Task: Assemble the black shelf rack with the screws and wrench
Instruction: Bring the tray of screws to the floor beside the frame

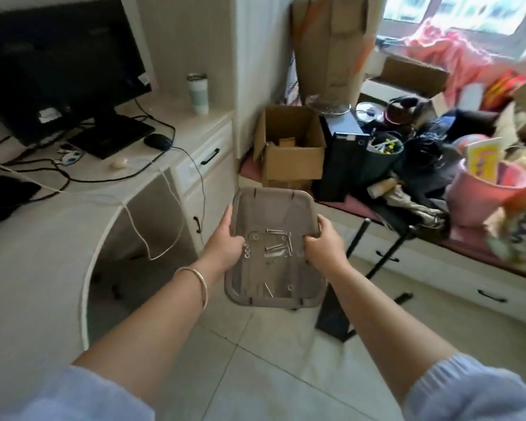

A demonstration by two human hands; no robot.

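Both arms outstretched, left hand [225, 243] and right hand [324, 243] gripping (fingers curled)

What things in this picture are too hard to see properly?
Head view only:
- Washers on the tray: too small to count, and the left hand covers some.
- Wrench: a thin piece among the screws might be it, but it is too small to tell.
- Black rack frame: the tray and the right hand hide its top.
- Right side of the room: blurred.
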